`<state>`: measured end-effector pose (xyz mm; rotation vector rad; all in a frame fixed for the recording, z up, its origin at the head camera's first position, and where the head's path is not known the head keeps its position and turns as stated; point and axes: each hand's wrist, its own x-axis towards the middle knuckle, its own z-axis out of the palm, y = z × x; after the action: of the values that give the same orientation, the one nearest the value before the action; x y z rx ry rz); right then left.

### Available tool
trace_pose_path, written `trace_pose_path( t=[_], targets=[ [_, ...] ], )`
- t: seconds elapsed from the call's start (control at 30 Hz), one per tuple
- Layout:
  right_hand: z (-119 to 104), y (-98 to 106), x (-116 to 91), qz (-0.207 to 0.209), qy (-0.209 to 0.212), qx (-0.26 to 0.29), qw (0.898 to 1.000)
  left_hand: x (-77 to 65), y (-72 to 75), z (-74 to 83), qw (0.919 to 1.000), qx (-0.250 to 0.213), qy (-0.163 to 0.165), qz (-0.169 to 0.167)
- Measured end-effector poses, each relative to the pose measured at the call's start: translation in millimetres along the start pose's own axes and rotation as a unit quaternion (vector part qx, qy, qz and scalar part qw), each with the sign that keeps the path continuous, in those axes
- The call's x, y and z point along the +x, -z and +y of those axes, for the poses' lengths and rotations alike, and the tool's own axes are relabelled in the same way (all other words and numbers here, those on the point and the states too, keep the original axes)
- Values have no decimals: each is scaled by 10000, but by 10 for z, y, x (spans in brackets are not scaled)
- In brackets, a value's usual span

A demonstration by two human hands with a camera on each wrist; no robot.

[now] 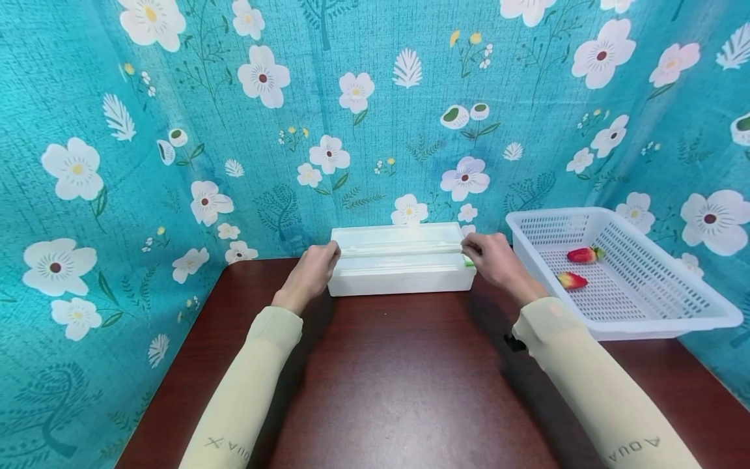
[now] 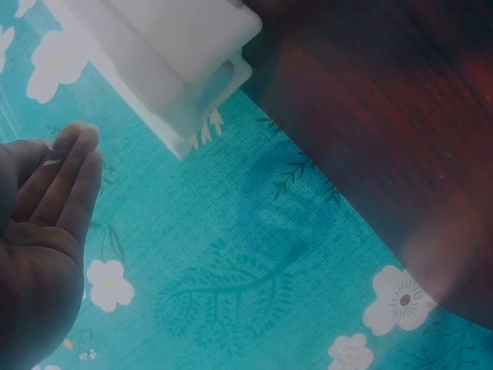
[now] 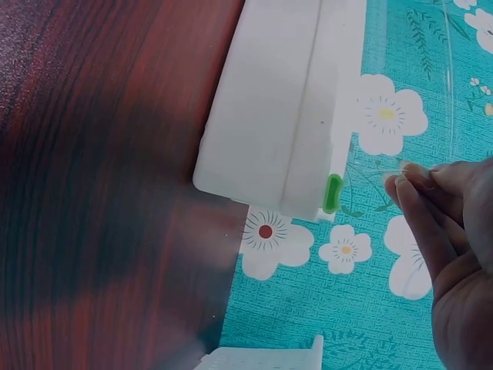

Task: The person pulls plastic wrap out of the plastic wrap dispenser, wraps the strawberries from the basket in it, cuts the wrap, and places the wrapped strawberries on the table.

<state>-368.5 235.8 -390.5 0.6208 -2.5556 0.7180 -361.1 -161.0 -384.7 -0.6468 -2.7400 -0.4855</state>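
A long white box [image 1: 403,283], which looks like a cling film dispenser, lies at the back of the table with its lid [image 1: 398,233] raised. My left hand [image 1: 312,268] is at its left end and my right hand [image 1: 497,260] at its right end. Between them stretches a clear sheet of cling film [image 1: 404,248], pinched at each side by thumb and fingers. In the right wrist view my right fingertips [image 3: 406,176] meet on the sheet's edge, beside a green slider [image 3: 333,193] on the box. The left fingers [image 2: 73,169] are partly in shadow.
On the right a white perforated basket [image 1: 662,326] holds two red strawberries [image 1: 584,255]. A teal flowered cloth [image 1: 375,130] hangs close behind the box. The dark wooden table [image 1: 398,371] extends in front of it.
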Motion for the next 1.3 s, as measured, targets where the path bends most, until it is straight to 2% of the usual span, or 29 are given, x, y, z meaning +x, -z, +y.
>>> trace_pose_path(
  t=[0.5, 0.97, 1.3],
  targets=[
    [-50, 66, -50, 464, 389, -18, 9982, -47, 94, 43, 9999, -98, -54, 36],
    [-136, 179, -93, 581, 576, -114, 9966, -122, 190, 92, 9994, -172, -202, 226],
    [-177, 257, -109, 515, 603, -101, 9968, -158, 263, 126, 9992, -256, -177, 237]
  ],
)
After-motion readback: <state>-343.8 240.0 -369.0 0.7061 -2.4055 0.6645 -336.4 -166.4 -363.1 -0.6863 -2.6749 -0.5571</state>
